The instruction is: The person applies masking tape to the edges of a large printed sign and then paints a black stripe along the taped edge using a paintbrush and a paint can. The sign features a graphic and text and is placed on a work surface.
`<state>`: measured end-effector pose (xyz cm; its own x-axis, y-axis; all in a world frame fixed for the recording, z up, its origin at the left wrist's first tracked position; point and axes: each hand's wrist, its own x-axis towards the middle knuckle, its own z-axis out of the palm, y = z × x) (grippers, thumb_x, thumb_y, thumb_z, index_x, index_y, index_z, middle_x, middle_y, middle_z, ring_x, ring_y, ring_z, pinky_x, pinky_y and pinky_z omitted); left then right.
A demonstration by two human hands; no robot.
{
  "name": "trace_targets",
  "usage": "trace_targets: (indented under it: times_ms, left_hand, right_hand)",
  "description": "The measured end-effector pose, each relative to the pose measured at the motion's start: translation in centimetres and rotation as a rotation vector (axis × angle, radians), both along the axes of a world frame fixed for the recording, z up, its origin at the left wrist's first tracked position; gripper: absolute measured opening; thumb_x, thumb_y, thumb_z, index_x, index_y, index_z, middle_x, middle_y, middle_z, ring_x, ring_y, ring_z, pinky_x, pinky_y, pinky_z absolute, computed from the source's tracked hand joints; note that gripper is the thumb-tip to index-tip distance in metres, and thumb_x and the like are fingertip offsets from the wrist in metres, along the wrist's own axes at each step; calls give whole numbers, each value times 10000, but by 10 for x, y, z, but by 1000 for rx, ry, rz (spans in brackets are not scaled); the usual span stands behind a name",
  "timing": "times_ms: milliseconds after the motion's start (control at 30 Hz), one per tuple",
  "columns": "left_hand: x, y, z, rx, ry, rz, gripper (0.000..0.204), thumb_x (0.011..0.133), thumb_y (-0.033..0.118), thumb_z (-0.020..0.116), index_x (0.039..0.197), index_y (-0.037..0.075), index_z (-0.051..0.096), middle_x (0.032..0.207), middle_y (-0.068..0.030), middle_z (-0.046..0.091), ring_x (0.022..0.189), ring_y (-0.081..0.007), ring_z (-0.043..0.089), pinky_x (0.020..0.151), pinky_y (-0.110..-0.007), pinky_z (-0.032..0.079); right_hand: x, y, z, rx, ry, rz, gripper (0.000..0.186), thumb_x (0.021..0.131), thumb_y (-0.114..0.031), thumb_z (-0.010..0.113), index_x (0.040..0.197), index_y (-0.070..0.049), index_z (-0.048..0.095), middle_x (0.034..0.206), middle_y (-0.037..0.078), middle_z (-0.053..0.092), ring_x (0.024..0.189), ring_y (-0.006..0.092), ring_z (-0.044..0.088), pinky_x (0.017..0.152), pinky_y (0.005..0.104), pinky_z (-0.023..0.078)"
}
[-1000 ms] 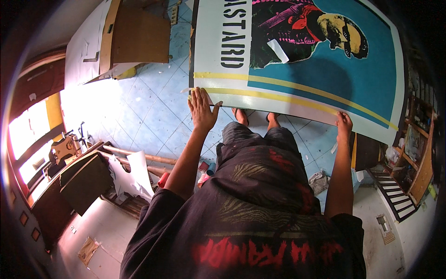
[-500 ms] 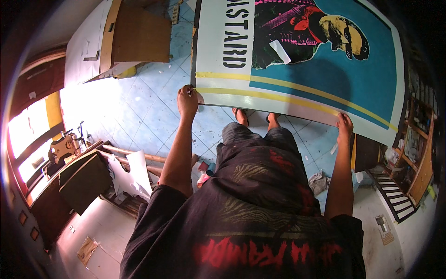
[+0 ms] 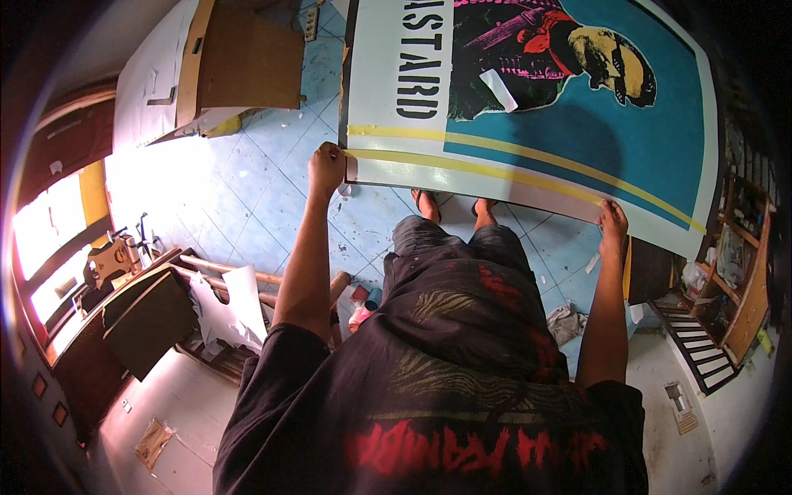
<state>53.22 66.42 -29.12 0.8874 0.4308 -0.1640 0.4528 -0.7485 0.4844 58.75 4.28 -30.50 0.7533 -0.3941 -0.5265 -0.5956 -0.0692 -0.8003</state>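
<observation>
Between my hands a yellow strip of tape (image 3: 470, 167) runs along the white near border of a large painted board (image 3: 577, 136). My left hand (image 3: 327, 171) is closed at the strip's left end, just off the board's left corner. My right hand (image 3: 612, 228) pinches the strip's right end at the board's near edge. A second yellow tape strip (image 3: 528, 151) lies farther in, stuck across the white and teal areas. On the board are black lettering and a pink, black and yellow figure, seen sideways. A small white paper piece (image 3: 498, 90) lies on the figure.
My sandalled feet stand on blue floor tiles (image 3: 256, 186) below the board. A wooden cabinet (image 3: 252, 58) stands far left. Left of me are wooden poles and white sheets (image 3: 241, 301). A grey rag (image 3: 567, 324) lies right of my legs, near a slatted rack (image 3: 697, 346).
My left hand has shifted slightly up and left, drawing the tape's left end a little farther from me. My right hand has stayed in place.
</observation>
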Motion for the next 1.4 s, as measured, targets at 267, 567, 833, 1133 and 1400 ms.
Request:
trace_targets:
  times_ms: [267,567,833,1133,1400]
  left_hand:
    - [-1,6,24,-694,-144,214,7,828,16,514,823,20,514,740,-51,582,676,-127,548,629,-264,448]
    - [-14,-36,125,-827,-406,193,186,859,-56,513,1040,-31,552,875,-48,595,795,-123,561,723,-250,467]
    - [-41,-77,229,-338,-641,-366,166,664,-123,670,730,17,609,838,-96,668,848,-245,659,747,-337,525]
    - [-57,-59,224,-293,-719,-263,164,667,-136,671,701,1,588,887,-124,683,896,-271,665,780,-345,526]
    - [-78,-27,207,-267,-705,-76,136,739,-134,646,731,-9,593,884,-122,682,863,-214,657,779,-308,511]
  right_hand:
    - [-4,-5,16,142,-56,71,279,870,-240,660,1071,-54,606,953,18,606,778,88,495,677,226,404]
    - [-11,-9,44,433,-194,-87,207,906,-169,603,1084,-93,532,937,8,544,794,106,496,824,293,444]
    - [-7,-84,59,585,-378,-146,154,908,-103,594,1047,-102,525,947,4,553,791,121,501,910,337,429]
    - [1,-55,72,536,-370,-128,180,897,-87,599,1059,-98,520,951,4,546,781,131,500,864,342,436]
    - [9,-24,102,601,-505,25,153,903,-55,583,1041,-88,526,1034,38,528,772,137,506,839,342,441]
